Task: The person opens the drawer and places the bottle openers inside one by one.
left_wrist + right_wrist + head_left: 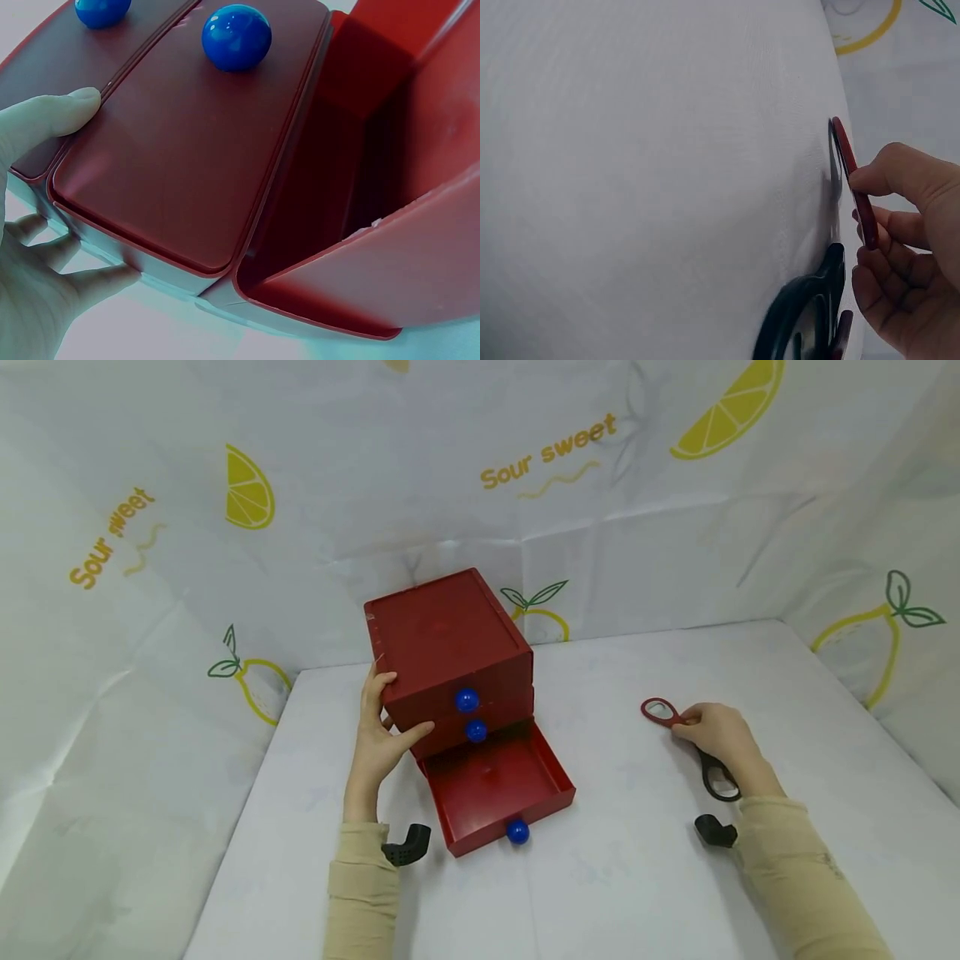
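Observation:
A red three-drawer cabinet point(450, 627) with blue ball knobs stands mid-table, its bottom drawer point(491, 777) pulled out with nothing in it. My left hand point(378, 747) grips the cabinet's front left corner. In the left wrist view the thumb point(56, 120) lies on the drawer fronts and the fingers touch the side. To the right, my right hand point(720, 735) pinches a thin red piece point(864, 214) between thumb and fingers. Its red ring end point(645, 711) shows in the head view. Just below sits a black loop handle point(780, 322), scissors-like; whether it joins the red piece I cannot tell.
A white cloth covers the table point(600, 885). Behind it hangs a white backdrop point(420, 468) printed with lemons and lettering. A black curved wrist piece is visible by each sleeve. The open drawer juts toward the front, between the two arms.

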